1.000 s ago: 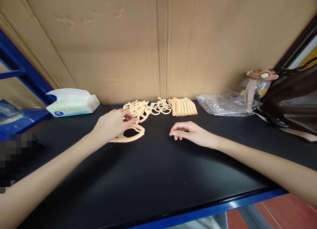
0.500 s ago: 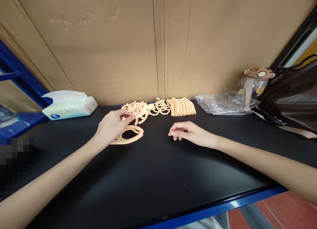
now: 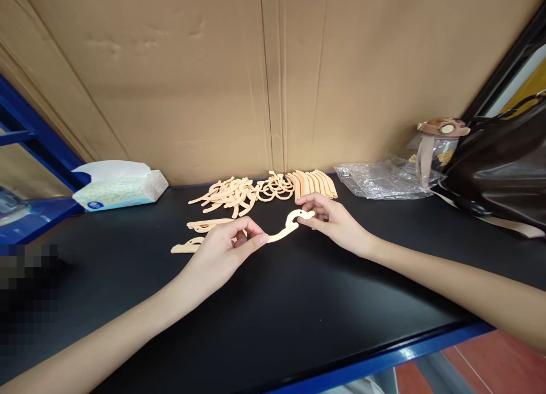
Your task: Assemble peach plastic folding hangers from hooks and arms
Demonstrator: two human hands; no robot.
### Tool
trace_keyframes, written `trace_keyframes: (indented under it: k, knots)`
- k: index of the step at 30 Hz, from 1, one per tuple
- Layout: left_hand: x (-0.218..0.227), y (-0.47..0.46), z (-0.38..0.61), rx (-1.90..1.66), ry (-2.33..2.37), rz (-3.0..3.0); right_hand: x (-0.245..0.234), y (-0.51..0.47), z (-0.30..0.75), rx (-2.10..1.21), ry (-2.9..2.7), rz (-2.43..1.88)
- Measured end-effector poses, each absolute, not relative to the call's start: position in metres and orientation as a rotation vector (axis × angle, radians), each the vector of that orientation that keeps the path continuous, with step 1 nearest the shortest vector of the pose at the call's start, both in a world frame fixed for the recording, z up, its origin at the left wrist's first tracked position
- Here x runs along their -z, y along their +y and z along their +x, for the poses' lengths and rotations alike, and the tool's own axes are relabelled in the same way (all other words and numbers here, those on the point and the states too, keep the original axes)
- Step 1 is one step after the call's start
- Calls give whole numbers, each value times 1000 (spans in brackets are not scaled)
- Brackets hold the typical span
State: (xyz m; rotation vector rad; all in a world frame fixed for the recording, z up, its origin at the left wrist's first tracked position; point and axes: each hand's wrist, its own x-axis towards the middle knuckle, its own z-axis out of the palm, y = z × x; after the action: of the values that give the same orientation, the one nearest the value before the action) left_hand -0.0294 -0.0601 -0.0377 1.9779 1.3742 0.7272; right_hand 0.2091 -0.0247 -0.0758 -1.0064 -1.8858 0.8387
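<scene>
Between my hands is a curved, cream plastic hanger piece [image 3: 289, 229] with a small hole near its bent right end. My left hand [image 3: 234, 237] pinches its lower left end between thumb and fingers. At the bent end, my right hand [image 3: 322, 215] grips it with thumb and forefinger, the other fingers curled. Just behind my left hand lie flat cream parts [image 3: 205, 225], partly covered by it. Farther back are a loose pile of curved pieces [image 3: 232, 195], several ring-shaped hook pieces [image 3: 273, 188], and a neat row of curved arms [image 3: 313, 183].
The black table [image 3: 273, 326] has a blue front edge. A tissue pack [image 3: 121, 189] sits at the back left, against a cardboard wall [image 3: 191, 87]. On the right are a crumpled clear plastic bag [image 3: 379, 181], a strapped drinking bottle [image 3: 441, 141] and a dark bag [image 3: 507, 166].
My left hand has moved right and nearer from the loose pile, bringing the hanger piece. My right hand has risen slightly and taken hold of its bent end.
</scene>
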Motion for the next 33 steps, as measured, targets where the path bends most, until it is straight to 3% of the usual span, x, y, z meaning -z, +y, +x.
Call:
trace_keyframes:
  k: [16,21,25,33]
  knots:
    - [39,-48,-32,-677,1440,1799,68,-31,210,26,-2263,-1012]
    - [38,-49,-35,-652,1422,2013,72,-23,212,-196,-2222,-1038]
    - [38,-39,-48,-659,1766,2398,79,-15,215,-399,-2154,-1036]
    - [42,6,-93,-656,1943,2707,84,-12,217,-396,-2186,-1115]
